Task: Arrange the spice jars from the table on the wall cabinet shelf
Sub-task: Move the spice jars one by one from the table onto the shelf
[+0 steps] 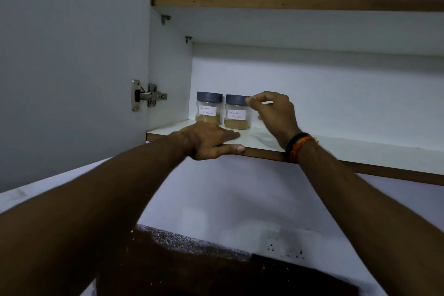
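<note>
Two clear spice jars with grey lids and white handwritten labels stand side by side at the left end of the lower cabinet shelf (336, 149). The left jar (208, 108) holds tan powder, as does the right jar (236, 113). My left hand (211, 140) rests flat on the shelf's front edge, fingers on top and thumb along the brown rim, just in front of the jars. My right hand (274, 113) is to the right of the right jar, its fingertips touching the grey lid's edge, fingers loosely curled.
An upper shelf (288, 3) spans the cabinet above. The open cabinet door (72, 67) with a metal hinge (146, 96) stands to the left. Below are a white wall with a socket plate (286, 247) and a dark countertop (192, 269).
</note>
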